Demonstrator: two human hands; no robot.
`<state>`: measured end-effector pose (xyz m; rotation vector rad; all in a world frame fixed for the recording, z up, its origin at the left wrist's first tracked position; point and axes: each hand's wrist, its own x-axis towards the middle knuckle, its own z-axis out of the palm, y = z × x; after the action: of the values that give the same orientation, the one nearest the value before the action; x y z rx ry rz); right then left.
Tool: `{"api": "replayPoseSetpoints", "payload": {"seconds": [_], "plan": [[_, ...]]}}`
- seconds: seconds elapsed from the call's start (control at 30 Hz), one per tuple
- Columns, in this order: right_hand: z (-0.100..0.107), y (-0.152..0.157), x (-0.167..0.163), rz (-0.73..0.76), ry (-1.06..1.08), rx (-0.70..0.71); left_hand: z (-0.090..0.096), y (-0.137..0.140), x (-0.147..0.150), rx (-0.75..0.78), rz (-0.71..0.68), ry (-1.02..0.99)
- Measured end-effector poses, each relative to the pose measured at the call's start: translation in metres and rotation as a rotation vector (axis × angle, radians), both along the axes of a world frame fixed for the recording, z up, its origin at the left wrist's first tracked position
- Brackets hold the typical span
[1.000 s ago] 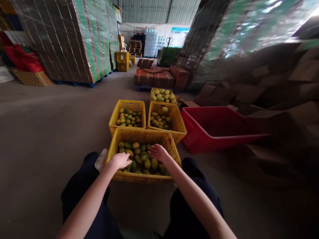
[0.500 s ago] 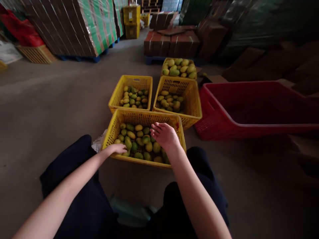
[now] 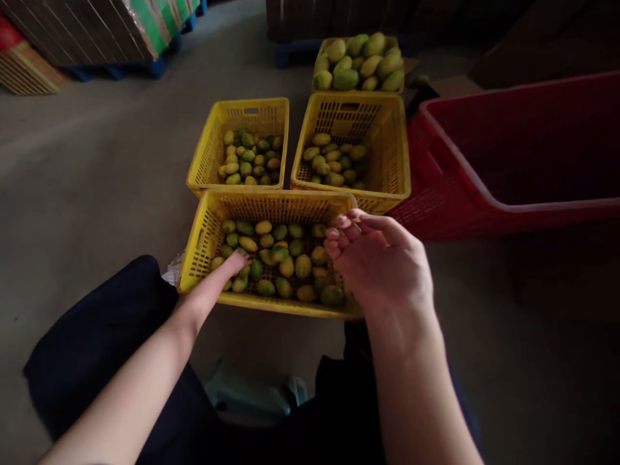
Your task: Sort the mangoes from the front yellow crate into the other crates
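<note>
In front of me stands a yellow plastic crate (image 3: 271, 307) with a layer of green and yellow mangoes (image 3: 303, 265) in it. My left hand (image 3: 237, 262) reaches into its left part, fingers bent over a green mango, which it partly hides. Above the crate's right end is my right hand (image 3: 378, 255), raised close to the camera with the palm turned up and inward. Its fingers are curled together, with a thin brownish bit showing at the tips; what it is cannot be made out.
Behind are two more yellow crates, left (image 3: 203, 155) and right (image 3: 394, 155), partly filled with mangoes. A fuller crate (image 3: 356, 92) holds larger fruit farther back. A big red bin (image 3: 436, 171) stands at right. A pale green object (image 3: 247, 391) lies between my legs.
My right hand has risen toward the camera and to the right, its fingers curling. The left hand stays among the mangoes, slightly shifted. My view has tilted down.
</note>
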<state>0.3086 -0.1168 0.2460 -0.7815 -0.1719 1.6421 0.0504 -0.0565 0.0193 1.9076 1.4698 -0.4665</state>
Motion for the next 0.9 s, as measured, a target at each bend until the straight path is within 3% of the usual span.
{"api": "replayPoseSetpoints", "payload": {"seconds": [0.1,0.2,0.27,0.43,0.5,0.53,0.57,0.63,0.7,0.83,0.9], "plan": [[0.000,-0.002,0.006,-0.013,-0.005,-0.021,0.007,0.009,-0.006,0.017,-0.106,0.123],[-0.005,-0.002,0.000,0.011,-0.044,-0.042,0.039,0.025,-0.010,0.051,-0.093,0.128],[-0.013,0.000,-0.009,-0.006,-0.103,-0.077,0.078,0.034,-0.006,0.112,-0.040,0.002],[-0.026,0.005,-0.047,-0.065,-0.164,-0.226,0.207,0.022,0.021,0.254,-0.005,-0.592],[-0.025,0.004,-0.060,0.020,-0.063,-0.159,0.241,0.010,0.028,0.273,-0.001,-0.687],[-0.025,0.003,-0.064,0.068,-0.004,-0.113,0.248,0.006,0.028,0.297,0.001,-0.704],[-0.024,0.001,-0.066,0.104,0.047,-0.079,0.249,0.004,0.026,0.327,0.009,-0.706],[-0.025,-0.001,-0.066,0.118,0.114,-0.083,0.230,0.005,0.017,0.370,0.030,-0.674],[-0.028,-0.003,-0.062,0.071,0.149,-0.139,0.191,0.009,0.003,0.339,0.056,-0.559],[-0.034,-0.003,-0.052,-0.058,0.179,-0.249,0.095,0.008,-0.015,0.149,-0.030,0.062],[-0.033,-0.004,-0.049,-0.099,0.183,-0.289,0.057,0.001,-0.017,0.082,-0.044,0.147]]}}
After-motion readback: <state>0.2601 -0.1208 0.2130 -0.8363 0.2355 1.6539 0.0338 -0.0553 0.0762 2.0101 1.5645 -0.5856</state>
